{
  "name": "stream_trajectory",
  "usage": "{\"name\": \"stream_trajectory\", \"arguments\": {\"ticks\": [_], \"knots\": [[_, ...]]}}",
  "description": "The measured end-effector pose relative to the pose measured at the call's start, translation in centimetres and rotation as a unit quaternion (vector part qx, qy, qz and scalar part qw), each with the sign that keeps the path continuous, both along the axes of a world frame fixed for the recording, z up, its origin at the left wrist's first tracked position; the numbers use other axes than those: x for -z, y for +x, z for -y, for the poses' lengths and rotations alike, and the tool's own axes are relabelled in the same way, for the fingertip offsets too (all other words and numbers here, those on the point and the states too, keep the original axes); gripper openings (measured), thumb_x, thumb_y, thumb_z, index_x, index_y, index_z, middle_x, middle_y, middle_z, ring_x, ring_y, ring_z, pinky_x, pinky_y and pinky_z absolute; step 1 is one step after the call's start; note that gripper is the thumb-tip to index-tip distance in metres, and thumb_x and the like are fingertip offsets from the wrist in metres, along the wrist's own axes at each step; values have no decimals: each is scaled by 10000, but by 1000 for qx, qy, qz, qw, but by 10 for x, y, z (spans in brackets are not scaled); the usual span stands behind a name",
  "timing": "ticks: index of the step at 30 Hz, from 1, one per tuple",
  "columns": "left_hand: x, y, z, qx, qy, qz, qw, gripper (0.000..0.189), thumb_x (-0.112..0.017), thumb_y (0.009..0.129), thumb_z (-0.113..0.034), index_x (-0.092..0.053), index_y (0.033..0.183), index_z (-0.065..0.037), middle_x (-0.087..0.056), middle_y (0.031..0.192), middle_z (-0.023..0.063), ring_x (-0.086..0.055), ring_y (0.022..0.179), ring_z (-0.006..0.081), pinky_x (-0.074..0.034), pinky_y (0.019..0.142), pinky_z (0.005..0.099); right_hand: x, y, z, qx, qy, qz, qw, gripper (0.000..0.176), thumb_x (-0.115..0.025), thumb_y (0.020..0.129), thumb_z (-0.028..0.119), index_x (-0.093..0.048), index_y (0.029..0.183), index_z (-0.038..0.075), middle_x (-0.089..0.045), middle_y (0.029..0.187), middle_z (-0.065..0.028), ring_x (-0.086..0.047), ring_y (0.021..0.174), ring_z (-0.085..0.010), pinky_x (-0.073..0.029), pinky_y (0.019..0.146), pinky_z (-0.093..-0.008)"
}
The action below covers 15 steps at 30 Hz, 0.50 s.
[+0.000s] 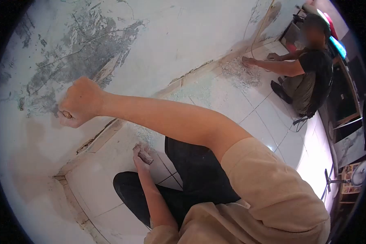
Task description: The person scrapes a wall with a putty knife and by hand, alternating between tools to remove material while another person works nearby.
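Observation:
My right hand [82, 102] is closed in a fist against the wall, at the lower edge of a bare grey patch [81, 53]. It grips what looks like a scraper [107, 70]. A narrow tan blade sticks out past the knuckles along the wall, and a brown end shows between the fingers. Low over the tiles, close to my bent knee, my left hand [139, 156] is closed around a dusty brown block [144, 155]. The kind of block cannot be made out. Pale dust covers the fingers of the left hand.
Flaked paint and dust [242, 75] lie on the white floor tiles [252, 103] along the wall. A chipped skirting strip [191, 75] runs at its foot. Another person [313, 69] squats at the right, hands near the debris. A pedestal fan [358, 173] stands far right.

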<state>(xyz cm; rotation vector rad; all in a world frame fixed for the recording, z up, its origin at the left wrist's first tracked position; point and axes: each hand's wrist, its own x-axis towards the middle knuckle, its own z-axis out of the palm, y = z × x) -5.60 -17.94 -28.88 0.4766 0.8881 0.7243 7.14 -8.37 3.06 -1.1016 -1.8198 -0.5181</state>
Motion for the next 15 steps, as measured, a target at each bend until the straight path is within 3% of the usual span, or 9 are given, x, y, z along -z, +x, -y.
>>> {"name": "stream_trajectory", "arguments": {"ticks": [8, 10, 14, 15], "knots": [[-13, 3, 3, 0, -22, -7, 1000, 552, -470, 855, -174, -268, 1353, -49, -363, 1380, 82, -386, 1236, 312, -346, 997, 432, -1, 4, -5, 6, 37, -21, 999, 298, -582, 678, 312, -524, 434, 152, -455, 399, -60, -456, 356, -259, -332, 352, -347], [-3, 1, 0, -14, 0, -5, 1000, 541, -501, 848, -230, -315, 1327, -59, -406, 1364, 77, -449, 1172, 315, -375, 943, 446, 0, 9, -6, 31, -26, -19, 999, 290, -583, 674, 312, -526, 437, 154, -455, 401, -63, -460, 357, -257, -336, 352, -346], [2, 1, 0, -8, -6, 5, 1000, 522, -499, 842, -217, -331, 1312, -63, -419, 1353, 75, -458, 1166, 309, -399, 914, 426, -8, -1, -1, 8, 14, -24, 1000, 281, -588, 674, 321, -538, 445, 166, -466, 411, -64, -469, 368, -264, -346, 358, -346], [0, 1, 0, -1, -9, 9, 1000, 538, -489, 849, -207, -304, 1335, -68, -385, 1370, 74, -421, 1204, 303, -348, 966, 430, -8, -2, -2, -2, 24, -32, 999, 275, -588, 678, 321, -545, 451, 172, -468, 414, -63, -471, 372, -268, -349, 361, -347]]}}
